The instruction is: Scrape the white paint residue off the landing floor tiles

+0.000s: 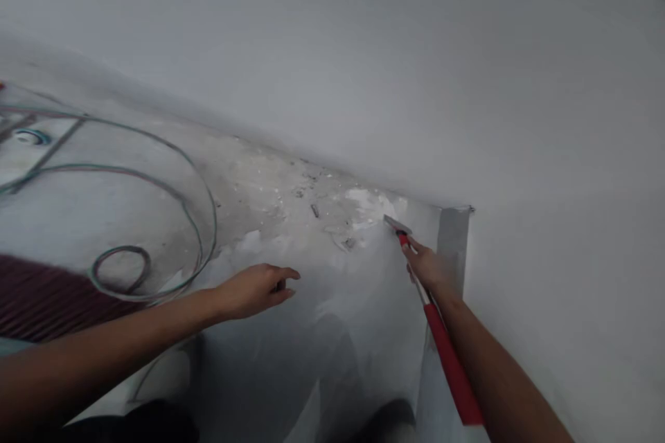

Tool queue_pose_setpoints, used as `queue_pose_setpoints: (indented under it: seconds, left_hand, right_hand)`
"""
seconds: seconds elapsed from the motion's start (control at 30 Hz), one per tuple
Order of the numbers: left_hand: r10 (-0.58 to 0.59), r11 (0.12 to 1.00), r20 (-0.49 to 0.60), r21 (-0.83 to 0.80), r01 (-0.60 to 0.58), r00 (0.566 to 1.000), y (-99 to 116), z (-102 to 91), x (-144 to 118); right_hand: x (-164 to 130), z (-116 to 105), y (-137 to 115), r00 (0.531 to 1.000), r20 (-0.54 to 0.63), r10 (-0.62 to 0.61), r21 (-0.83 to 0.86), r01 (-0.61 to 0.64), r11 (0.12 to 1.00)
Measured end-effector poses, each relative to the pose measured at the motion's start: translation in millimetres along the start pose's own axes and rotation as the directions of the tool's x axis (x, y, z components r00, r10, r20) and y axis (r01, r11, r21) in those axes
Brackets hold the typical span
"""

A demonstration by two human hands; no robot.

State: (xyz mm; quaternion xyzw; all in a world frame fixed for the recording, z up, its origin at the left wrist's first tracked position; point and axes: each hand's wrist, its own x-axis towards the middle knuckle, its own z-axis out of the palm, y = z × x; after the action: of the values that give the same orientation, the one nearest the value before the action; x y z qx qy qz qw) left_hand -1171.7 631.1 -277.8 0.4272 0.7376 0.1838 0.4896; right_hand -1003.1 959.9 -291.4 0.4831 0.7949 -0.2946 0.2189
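My right hand [429, 267] grips a long scraper [451, 360] with a red handle, held near its metal blade [397, 224]. The blade touches the dusty floor at the foot of a white wall, beside a pile of white plaster debris [370, 206]. My left hand [258, 288] reaches forward over the floor with fingers loosely apart and holds nothing. It hovers left of the scraper, well apart from it.
A white wall [415, 69] fills the upper view and turns a corner at a grey edge strip [453, 242]. Looped cable [156, 187] lies on the floor at left. A dark red striped mat [41, 297] sits at the lower left. Small rubble bits [314, 210] scatter along the wall base.
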Motion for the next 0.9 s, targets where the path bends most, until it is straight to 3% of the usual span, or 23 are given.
queue_pose_setpoints:
  seconds: [0.13,0.2,0.27,0.37,0.43,0.5,0.6,0.67,0.8,0.9]
  left_hand:
    - [-0.043,0.99,-0.014,-0.132,0.041,0.999,-12.7,1.0,5.3]
    - [-0.042,0.978,0.033,-0.203,0.048,0.999,-14.6,1.5,7.8]
    - [-0.049,0.966,0.058,-0.252,0.063,0.997,-11.0,1.6,12.1]
    - [-0.036,0.952,0.061,-0.302,0.053,0.997,0.0,0.8,20.5]
    - [-0.025,0.941,0.071,-0.336,0.047,0.997,4.6,0.3,23.6]
    - [-0.033,0.93,0.074,-0.364,0.058,0.997,3.0,0.3,22.0]
    - [-0.073,0.908,0.077,-0.406,0.098,0.994,-6.7,1.7,13.7]
    - [-0.108,0.892,0.09,-0.431,0.136,0.99,-10.3,2.5,9.1]
    - [-0.077,0.886,0.088,-0.45,0.109,0.993,0.9,0.4,9.2]
    - [-0.022,0.894,0.074,-0.444,0.053,0.997,9.1,-2.8,7.4]
  right_hand:
    - [-53.4,28.1,56.1,0.995,0.103,0.003,-0.029,0.0,1.0]
    - [-59.3,33.2,66.5,0.996,0.093,-0.002,-0.062,0.008,0.998]
    - [-36.0,22.0,47.0,0.996,0.07,-0.05,-0.082,0.055,0.995]
    - [20.3,-8.1,-8.1,0.99,0.034,-0.134,-0.044,0.135,0.99]
    - [36.0,-19.6,-27.9,0.991,0.019,-0.134,0.008,0.134,0.991]
    - [23.3,-16.1,-20.1,0.994,0.045,-0.103,0.026,0.101,0.995]
    - [-15.0,1.9,18.1,0.992,0.119,-0.032,-0.009,0.033,0.999]
    - [-23.3,6.4,29.0,0.993,0.117,-0.01,-0.031,0.014,0.999]
    - [6.9,-7.7,-8.5,1.0,0.022,-0.014,-0.055,0.015,0.998]
    - [9.6,-12.5,-30.1,0.999,0.043,-0.001,-0.059,0.003,0.998]
